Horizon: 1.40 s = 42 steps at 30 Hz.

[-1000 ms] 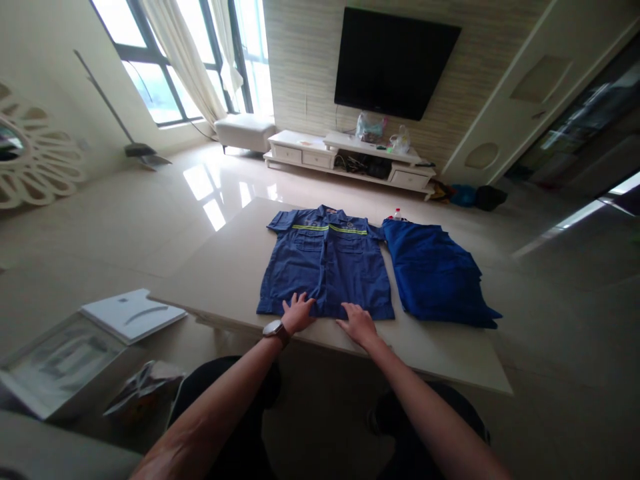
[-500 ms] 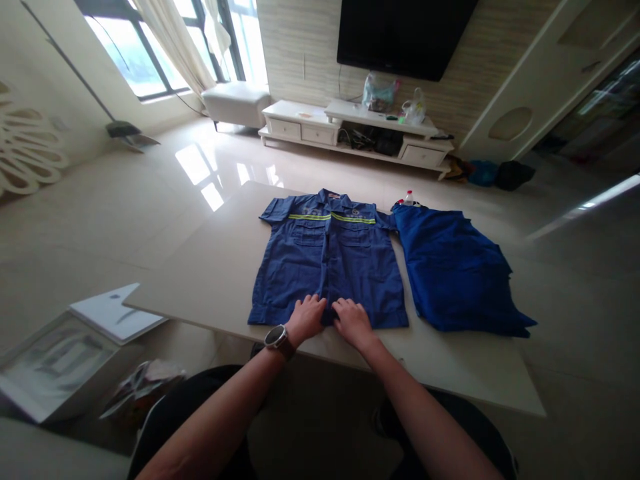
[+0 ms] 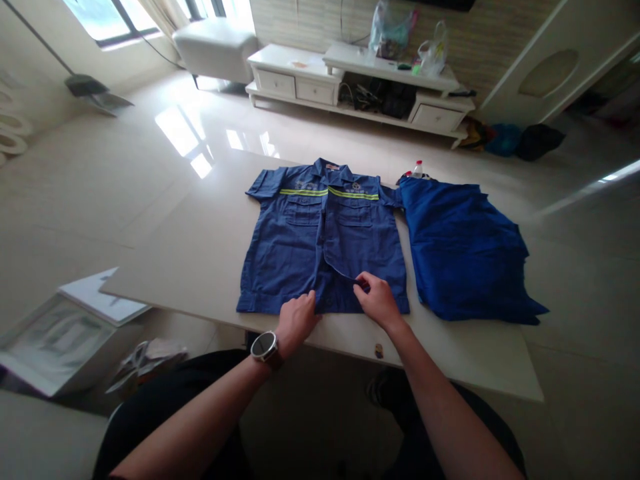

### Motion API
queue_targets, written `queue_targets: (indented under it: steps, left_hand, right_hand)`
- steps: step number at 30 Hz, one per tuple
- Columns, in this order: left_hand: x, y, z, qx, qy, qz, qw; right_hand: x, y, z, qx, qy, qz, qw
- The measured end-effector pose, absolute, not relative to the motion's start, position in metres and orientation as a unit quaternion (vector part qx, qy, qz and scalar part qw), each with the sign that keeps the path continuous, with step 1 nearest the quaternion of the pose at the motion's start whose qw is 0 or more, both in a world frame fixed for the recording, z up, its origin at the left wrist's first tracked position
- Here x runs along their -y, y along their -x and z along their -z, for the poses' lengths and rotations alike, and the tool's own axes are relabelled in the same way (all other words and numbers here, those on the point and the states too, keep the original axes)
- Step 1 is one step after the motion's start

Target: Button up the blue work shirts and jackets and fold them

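A blue short-sleeved work shirt (image 3: 285, 250) lies front side up, collar away from me, with a yellow-green stripe across the chest. My right hand (image 3: 377, 298) pinches the lower front edge of its right-hand panel and folds it back, so the front gapes near the hem. At the hem of the other panel, my left hand (image 3: 299, 319) has its fingers closed on the shirt's edge; a watch (image 3: 264, 346) is on that wrist. Beside the shirt, on the right, a brighter blue folded cloth (image 3: 463, 253) lies close to its sleeve.
Both garments rest on a pale tabletop (image 3: 175, 260). A bottle with a red cap (image 3: 418, 169) stands behind the blue cloth. A small brown object (image 3: 379, 350) sits near the front edge. White boxes (image 3: 55, 347) are at lower left, and a low TV cabinet (image 3: 295, 83) stands beyond.
My right hand has moved right and lifted the shirt's front edge, opening the panels at the bottom. My left hand has shifted slightly left. The view has tilted downward.
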<state>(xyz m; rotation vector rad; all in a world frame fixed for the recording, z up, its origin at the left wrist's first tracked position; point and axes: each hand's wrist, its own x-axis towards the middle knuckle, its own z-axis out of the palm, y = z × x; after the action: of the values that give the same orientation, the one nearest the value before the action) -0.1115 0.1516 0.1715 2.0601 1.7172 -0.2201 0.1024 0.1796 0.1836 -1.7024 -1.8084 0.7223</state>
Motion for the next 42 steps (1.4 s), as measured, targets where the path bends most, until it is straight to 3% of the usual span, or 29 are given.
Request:
queue_targets:
  steps: [9,15,21,28,32,38,42]
  left_hand:
    - [-0.159,0.120,-0.178,-0.665,-0.715,-0.020,0.214]
    - [-0.166,0.110,-0.156,-0.668,-0.465,-0.268,0.516]
    - [-0.155,0.100,-0.157,-0.577,-0.186,-0.453,0.654]
    - [-0.158,0.094,-0.166,-0.568,-0.170,-0.547,0.590]
    - [-0.163,0.090,-0.166,-0.575,-0.247,-0.526,0.575]
    - [-0.164,0.084,-0.168,-0.557,-0.198,-0.521,0.616]
    - [-0.160,0.083,-0.170,-0.590,-0.294,-0.514,0.549]
  right_hand:
    - [-0.161,-0.114,-0.200,0.702,0.647,-0.196,0.224]
    - [-0.154,-0.114,-0.209,0.706,0.646,-0.178,0.228]
    - [-0.151,-0.109,-0.219,0.706,0.636,-0.188,0.248]
    - [-0.156,-0.098,-0.217,0.672,0.623,-0.261,0.303]
    - [-0.162,-0.092,-0.207,0.636,0.617,-0.301,0.352]
    - [-0.168,-0.089,-0.194,0.589,0.609,-0.380,0.371]
    - [-0.172,-0.089,-0.189,0.573,0.604,-0.412,0.371]
